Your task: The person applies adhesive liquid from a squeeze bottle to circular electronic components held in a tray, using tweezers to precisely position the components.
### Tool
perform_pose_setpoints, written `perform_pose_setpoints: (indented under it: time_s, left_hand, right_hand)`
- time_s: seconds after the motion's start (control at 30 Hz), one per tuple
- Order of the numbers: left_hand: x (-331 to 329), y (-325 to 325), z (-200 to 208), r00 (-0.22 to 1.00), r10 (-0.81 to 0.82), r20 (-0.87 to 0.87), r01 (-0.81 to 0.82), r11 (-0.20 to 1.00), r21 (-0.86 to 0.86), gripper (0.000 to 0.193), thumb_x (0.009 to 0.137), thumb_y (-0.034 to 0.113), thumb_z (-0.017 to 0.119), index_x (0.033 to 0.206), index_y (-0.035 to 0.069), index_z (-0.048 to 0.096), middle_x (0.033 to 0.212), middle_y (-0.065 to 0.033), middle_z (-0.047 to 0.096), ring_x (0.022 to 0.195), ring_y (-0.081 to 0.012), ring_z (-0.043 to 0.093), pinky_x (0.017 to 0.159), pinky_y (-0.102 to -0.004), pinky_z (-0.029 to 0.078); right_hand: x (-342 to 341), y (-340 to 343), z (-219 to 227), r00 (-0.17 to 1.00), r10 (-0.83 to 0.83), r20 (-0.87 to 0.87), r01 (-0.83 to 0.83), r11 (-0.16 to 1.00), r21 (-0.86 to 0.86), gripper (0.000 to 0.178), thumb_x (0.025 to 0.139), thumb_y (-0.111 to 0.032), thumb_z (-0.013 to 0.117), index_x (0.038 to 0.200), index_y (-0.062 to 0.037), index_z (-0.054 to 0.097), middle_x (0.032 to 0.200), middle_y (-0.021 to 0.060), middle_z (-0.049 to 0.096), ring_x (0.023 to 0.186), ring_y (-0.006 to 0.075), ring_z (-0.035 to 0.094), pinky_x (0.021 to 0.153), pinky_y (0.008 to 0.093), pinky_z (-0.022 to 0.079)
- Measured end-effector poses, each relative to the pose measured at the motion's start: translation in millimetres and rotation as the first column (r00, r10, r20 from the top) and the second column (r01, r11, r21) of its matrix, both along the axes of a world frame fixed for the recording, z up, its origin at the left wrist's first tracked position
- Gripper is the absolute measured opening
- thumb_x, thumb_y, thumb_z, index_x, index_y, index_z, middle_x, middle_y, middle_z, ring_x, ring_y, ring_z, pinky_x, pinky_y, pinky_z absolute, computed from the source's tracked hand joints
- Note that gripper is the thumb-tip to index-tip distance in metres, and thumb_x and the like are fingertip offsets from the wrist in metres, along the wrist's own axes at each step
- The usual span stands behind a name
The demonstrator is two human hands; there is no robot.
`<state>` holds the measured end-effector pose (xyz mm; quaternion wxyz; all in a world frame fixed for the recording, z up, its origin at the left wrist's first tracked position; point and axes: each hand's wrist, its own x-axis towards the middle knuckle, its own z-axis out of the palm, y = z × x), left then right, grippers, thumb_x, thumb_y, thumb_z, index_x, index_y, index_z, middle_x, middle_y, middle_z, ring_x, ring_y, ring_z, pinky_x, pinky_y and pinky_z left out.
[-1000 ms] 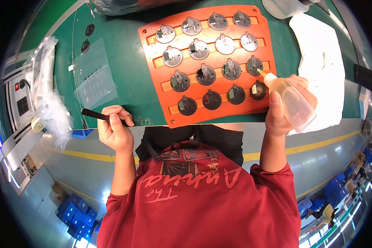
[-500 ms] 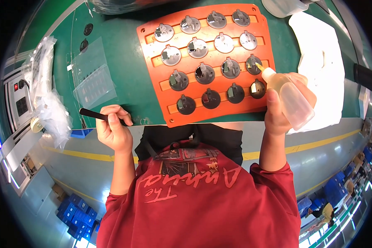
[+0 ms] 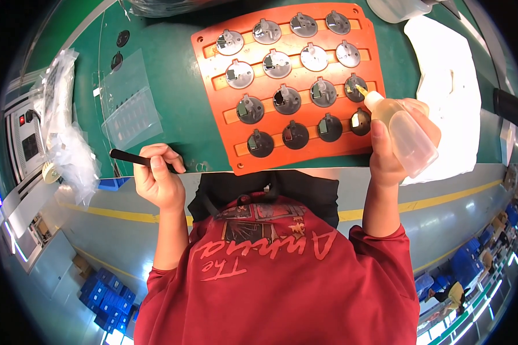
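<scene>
My right hand (image 3: 392, 141) is closed around a translucent squeeze bottle (image 3: 411, 144), tilted so its yellow nozzle points up and left. The nozzle's tip is at a round dark disc (image 3: 351, 92) in the tray's rightmost column; whether it touches I cannot tell. Rows of similar discs, each with a small raised part, sit on the orange tray (image 3: 213, 126). To the left, near the bench's front edge, my left hand (image 3: 161, 175) is closed on a slim black tool (image 3: 129, 157) shaped like tweezers. Its fingers hide part of the tool.
Clear plastic sheets (image 3: 129, 118) and two loose black discs (image 3: 122, 38) lie left of the tray. Crumpled plastic bags (image 3: 69, 155) stand beside a grey instrument box (image 3: 27, 138). A white cloth (image 3: 449, 103) covers the right side, with a translucent container (image 3: 400, 10) behind it.
The bottle's nozzle has shifted very slightly over the same disc. The tray sits a touch higher in the picture. My left hand keeps its place and its hold.
</scene>
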<state>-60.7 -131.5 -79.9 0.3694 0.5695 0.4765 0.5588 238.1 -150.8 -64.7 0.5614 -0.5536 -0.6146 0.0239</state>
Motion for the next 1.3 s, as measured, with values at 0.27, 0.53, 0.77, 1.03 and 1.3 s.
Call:
perform_pose_setpoints:
  time_s: [0.27,0.53,0.77,1.03,1.3]
  left_hand:
    - [0,1,0,1.0,0.0,-0.002,0.0,1.0,0.003,0.017,0.084,0.012,0.042,0.081,-0.004,0.047,0.069,-0.0109,0.049,0.042,-0.0103,0.041,0.039,-0.021,0.034]
    - [0,1,1,0.999,-0.004,0.035,0.005,1.0,-0.008,0.019,0.084,0.013,0.043,0.08,-0.004,0.048,0.073,-0.011,0.048,0.048,-0.013,0.044,0.043,-0.0234,0.037]
    - [12,23,43,0.976,-0.176,0.131,0.163,0.981,0.101,0.032,0.083,0.028,0.046,0.085,-0.004,0.053,0.062,-0.0025,0.038,0.049,-0.011,0.031,0.043,-0.0228,0.024]
    - [107,59,74,0.786,-0.619,-0.004,0.619,0.786,0.005,0.016,0.079,0.002,0.049,0.09,-0.01,0.046,0.085,-0.0187,0.053,0.072,-0.0242,0.059,0.061,-0.0297,0.05]
    - [137,69,59,0.728,-0.6,-0.332,0.637,0.771,0.004,0.007,0.071,-0.005,0.058,0.078,-0.005,0.056,0.075,-0.0081,0.059,0.067,-0.0115,0.055,0.062,-0.02,0.042]
  right_hand:
    - [-1,1,2,1.0,-0.019,0.014,0.019,1.0,-0.009,0.042,0.065,-0.013,0.067,0.095,0.0015,0.041,0.077,0.0135,0.052,0.072,0.0236,0.048,0.07,0.0351,0.039]
    - [5,2,-2,1.0,-0.029,-0.002,0.029,0.998,0.048,0.043,0.068,-0.024,0.064,0.093,0.0027,0.041,0.073,0.0139,0.051,0.068,0.0233,0.049,0.067,0.0351,0.04]
    - [11,0,-1,1.0,0.011,-0.004,-0.011,0.994,0.105,0.044,0.069,-0.028,0.062,0.092,0.0026,0.04,0.073,0.0149,0.05,0.068,0.0239,0.048,0.064,0.0346,0.041]
    - [17,-2,1,0.997,0.008,-0.071,-0.001,0.996,0.093,0.044,0.069,-0.028,0.063,0.092,0.0025,0.041,0.074,0.0142,0.05,0.068,0.0242,0.049,0.065,0.0342,0.041]
    - [19,-2,-9,0.991,-0.014,-0.13,0.037,0.985,0.17,0.055,0.055,-0.024,0.075,0.093,0.003,0.045,0.083,0.0109,0.049,0.069,0.0224,0.051,0.062,0.0325,0.044]
